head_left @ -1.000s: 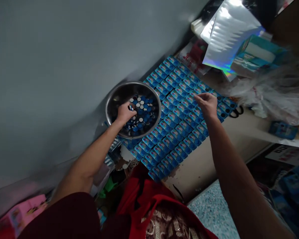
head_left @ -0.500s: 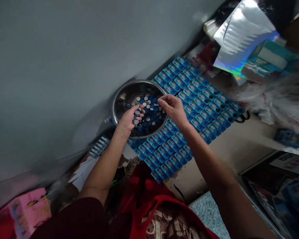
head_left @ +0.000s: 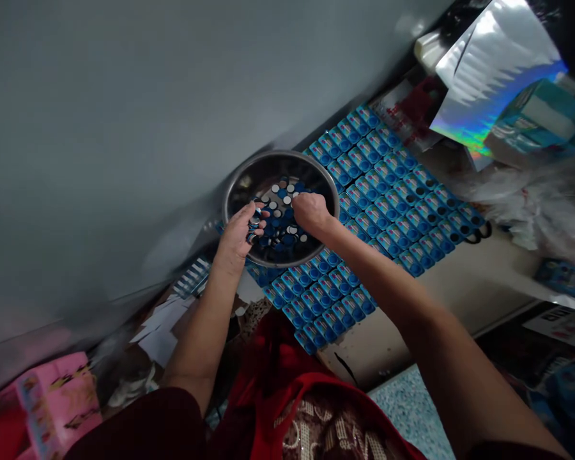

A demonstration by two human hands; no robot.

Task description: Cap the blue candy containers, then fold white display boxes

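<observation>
A round metal bowl [head_left: 230, 185] holds many small discs [head_left: 286, 236], some blue and some white or silver. At the bowl's left side my left hand [head_left: 242, 233] is curled around several of these discs. My right hand [head_left: 311, 212] is over the right part of the bowl, its fingers bent down and pressed together at the discs. Whatever those fingertips hold is hidden. Rows of blue cards [head_left: 383, 211] with round spots lie beside and partly under the bowl; some at the right end carry dark discs.
A grey wall [head_left: 124, 128] rises behind the bowl. Shiny silver sheets [head_left: 503, 57], a teal box [head_left: 536, 118] and clear plastic bags [head_left: 546, 198] are at the right. White papers [head_left: 160, 329] and a pink package [head_left: 64, 396] lie at the lower left.
My right hand has moved left and down into the bowl from its right rim. My left hand has shifted slightly left relative to the bowl, still with discs. The view has shifted a little.
</observation>
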